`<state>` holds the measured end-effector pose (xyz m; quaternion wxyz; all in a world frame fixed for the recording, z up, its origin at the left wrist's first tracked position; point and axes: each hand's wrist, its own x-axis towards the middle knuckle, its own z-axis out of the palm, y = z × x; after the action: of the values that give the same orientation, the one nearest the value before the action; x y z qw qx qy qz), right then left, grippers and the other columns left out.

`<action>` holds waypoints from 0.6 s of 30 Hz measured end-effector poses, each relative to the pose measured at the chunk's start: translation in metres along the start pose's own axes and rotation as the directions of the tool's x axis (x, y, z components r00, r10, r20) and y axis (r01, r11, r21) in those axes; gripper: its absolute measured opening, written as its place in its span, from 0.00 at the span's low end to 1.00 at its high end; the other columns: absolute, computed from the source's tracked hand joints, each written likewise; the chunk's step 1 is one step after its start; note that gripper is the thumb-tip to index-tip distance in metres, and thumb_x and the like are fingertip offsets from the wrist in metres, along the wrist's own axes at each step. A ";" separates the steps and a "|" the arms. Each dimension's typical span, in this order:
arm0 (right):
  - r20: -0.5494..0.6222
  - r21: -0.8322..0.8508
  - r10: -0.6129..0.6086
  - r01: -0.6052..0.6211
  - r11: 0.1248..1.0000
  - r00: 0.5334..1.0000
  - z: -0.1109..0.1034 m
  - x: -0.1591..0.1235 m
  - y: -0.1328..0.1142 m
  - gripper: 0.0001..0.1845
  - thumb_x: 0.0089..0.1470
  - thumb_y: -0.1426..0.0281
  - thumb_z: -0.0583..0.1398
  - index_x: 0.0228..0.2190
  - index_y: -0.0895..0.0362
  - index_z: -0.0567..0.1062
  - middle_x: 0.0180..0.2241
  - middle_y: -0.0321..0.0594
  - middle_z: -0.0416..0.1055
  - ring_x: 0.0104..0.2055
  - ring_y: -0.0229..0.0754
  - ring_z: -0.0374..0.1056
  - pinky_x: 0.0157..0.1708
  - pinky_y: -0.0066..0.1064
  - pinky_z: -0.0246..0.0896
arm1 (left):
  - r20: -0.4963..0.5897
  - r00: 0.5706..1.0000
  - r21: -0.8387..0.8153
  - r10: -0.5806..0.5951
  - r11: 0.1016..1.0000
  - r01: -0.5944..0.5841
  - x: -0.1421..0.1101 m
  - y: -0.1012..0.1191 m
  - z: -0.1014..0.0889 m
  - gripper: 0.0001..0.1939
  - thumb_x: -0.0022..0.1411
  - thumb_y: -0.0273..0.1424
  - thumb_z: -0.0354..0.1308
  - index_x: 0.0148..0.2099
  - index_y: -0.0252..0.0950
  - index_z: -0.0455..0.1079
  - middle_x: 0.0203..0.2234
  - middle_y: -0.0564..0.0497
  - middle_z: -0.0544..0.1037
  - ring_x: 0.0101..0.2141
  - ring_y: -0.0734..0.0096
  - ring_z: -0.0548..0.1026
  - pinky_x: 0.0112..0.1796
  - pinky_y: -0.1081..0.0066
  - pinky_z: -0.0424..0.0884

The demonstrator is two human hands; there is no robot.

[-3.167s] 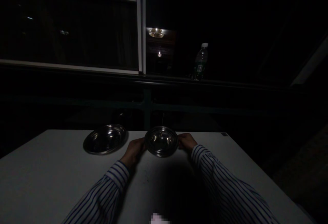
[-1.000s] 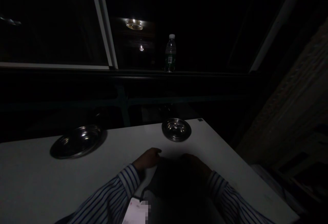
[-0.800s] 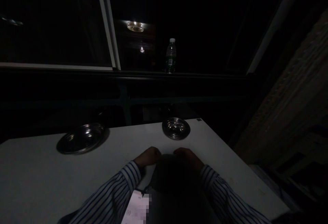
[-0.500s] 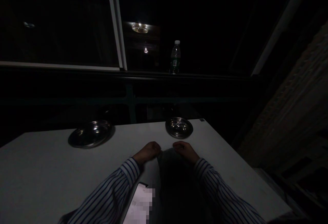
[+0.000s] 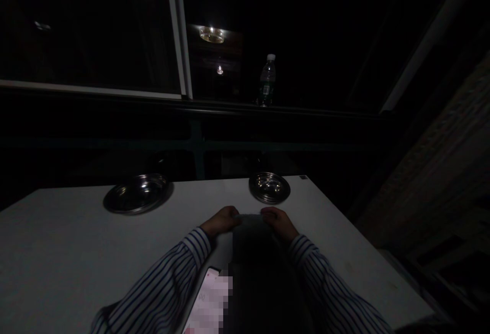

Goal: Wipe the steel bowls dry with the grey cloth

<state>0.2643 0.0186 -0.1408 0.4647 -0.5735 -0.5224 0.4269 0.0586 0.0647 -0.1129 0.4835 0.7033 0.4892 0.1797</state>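
A dark piece of cloth (image 5: 252, 234) hangs between my two hands, and its lower part fades into deep shadow toward me. My left hand (image 5: 222, 220) is closed on the left end of its top edge. At the right end my right hand (image 5: 280, 223) pinches the same edge, palm turned inward. The edge between them runs nearly straight. What kind of cloth it is cannot be made out in this light. Beside my left forearm lies a phone (image 5: 209, 298) with its screen lit, partly pixelated.
On the white table (image 5: 72, 252), a large shiny metal dish (image 5: 136, 195) stands at the back left and a smaller metal bowl (image 5: 269, 187) at the back right. Beyond the table, a clear plastic bottle (image 5: 267, 81) with a white cap stands on the window ledge (image 5: 222, 109).
The cloth's top edge has become straighter and more stretched between my hands. Both hands keep their grip. My view has shifted slightly.
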 end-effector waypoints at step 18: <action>0.126 -0.549 -0.238 0.268 0.792 0.963 0.027 -0.073 -0.019 0.12 0.57 0.65 0.55 0.41 0.57 0.70 0.42 0.41 0.68 0.42 0.40 0.66 0.43 0.38 0.62 | 0.022 1.000 0.202 0.020 0.979 -0.024 -0.089 -0.011 -0.042 0.18 0.50 0.46 0.53 0.25 0.35 0.68 0.15 0.55 0.68 0.19 0.75 0.64 0.24 0.74 0.58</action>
<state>0.2274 -0.0512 -0.1273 0.3154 -0.5986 -0.7079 0.2030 -0.0184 0.0098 -0.0828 0.4125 0.7558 0.4923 0.1274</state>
